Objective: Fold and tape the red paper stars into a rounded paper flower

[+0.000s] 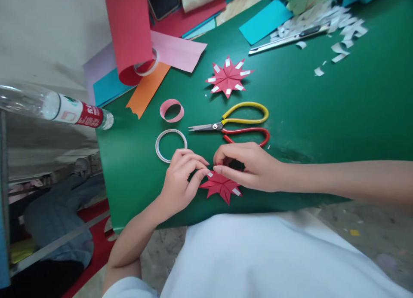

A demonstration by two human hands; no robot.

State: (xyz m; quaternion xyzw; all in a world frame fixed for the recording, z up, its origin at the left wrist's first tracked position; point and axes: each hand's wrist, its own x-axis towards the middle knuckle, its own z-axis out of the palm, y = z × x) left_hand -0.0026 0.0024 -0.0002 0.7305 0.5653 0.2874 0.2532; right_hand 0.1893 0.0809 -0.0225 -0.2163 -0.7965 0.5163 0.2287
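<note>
Near the table's front edge, a folded red paper star (222, 187) is held between my two hands. My left hand (184, 177) pinches its upper left point, beside a small white strip of tape. Thumb and fingers of my right hand (250, 165) close on the star's top point; fingers hide part of it. Another white strip shows on its lower right point. Farther back lies a second red paper star (227, 77) with white strips on its points. Between the stars rest scissors (222, 126) with one yellow and one red handle. A white tape roll (157, 148) touches or nearly touches my left hand.
A pink paper ring (164, 115) lies behind the tape roll. Coloured paper, including a rolled red sheet (132, 31), fills the back left, near a plastic bottle (74, 109). A box cutter (287, 40) and white paper scraps (322, 20) lie at the back right of the green table (322, 109).
</note>
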